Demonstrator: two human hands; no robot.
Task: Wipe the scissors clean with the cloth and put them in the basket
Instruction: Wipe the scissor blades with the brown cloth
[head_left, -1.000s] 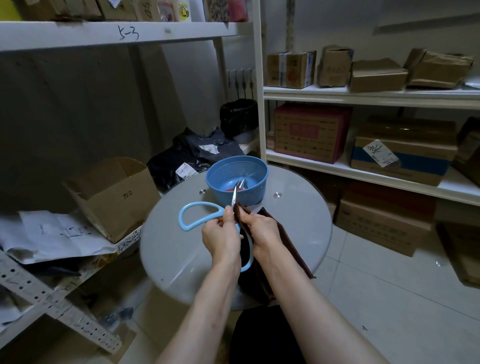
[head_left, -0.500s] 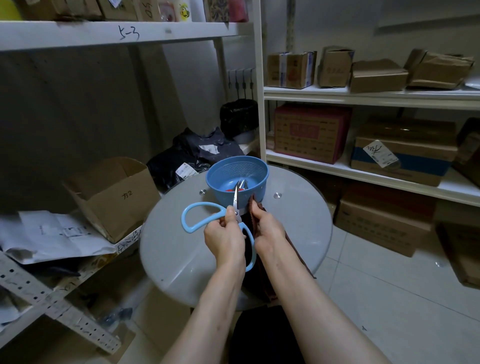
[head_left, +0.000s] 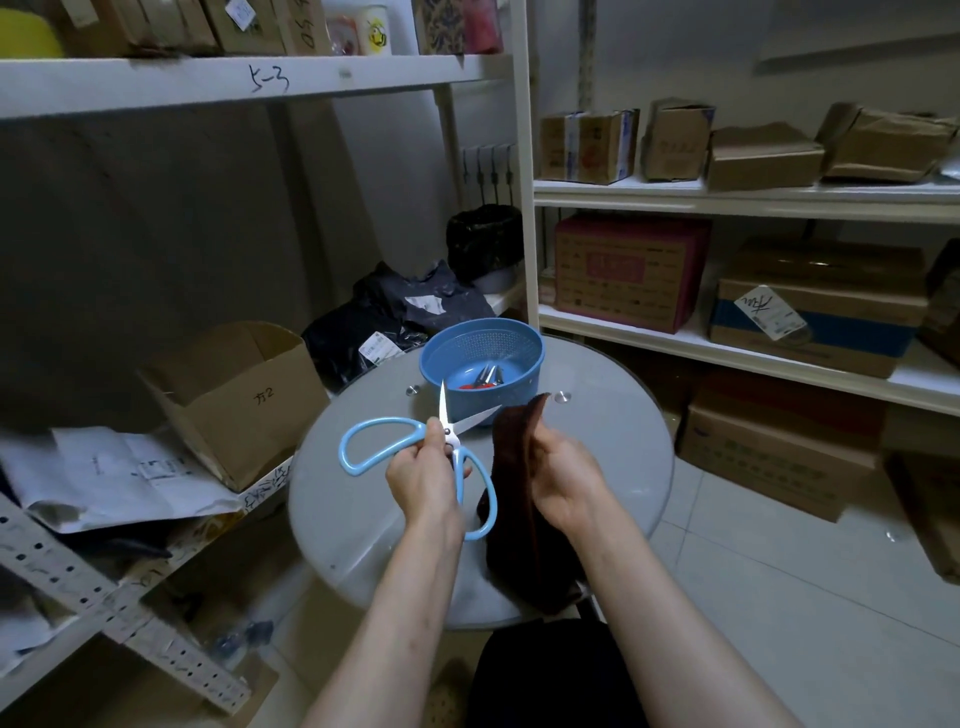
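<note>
as left hand (head_left: 421, 467) grips scissors (head_left: 451, 440), right hand (head_left: 563, 467) holds cloth (head_left: 511, 493) — just beside.

The scissors (head_left: 452, 441), pale blue loop handles and shiny blades, are gripped near the pivot in the left hand (head_left: 421, 467), blades spread open in a V, one pointing up. The dark brown cloth (head_left: 511, 467) is held just beside them in the right hand (head_left: 566, 473), hanging limp. The blue perforated basket (head_left: 519, 397) is set upright behind both, a few metal tools (head_left: 488, 375) inside.
</note>
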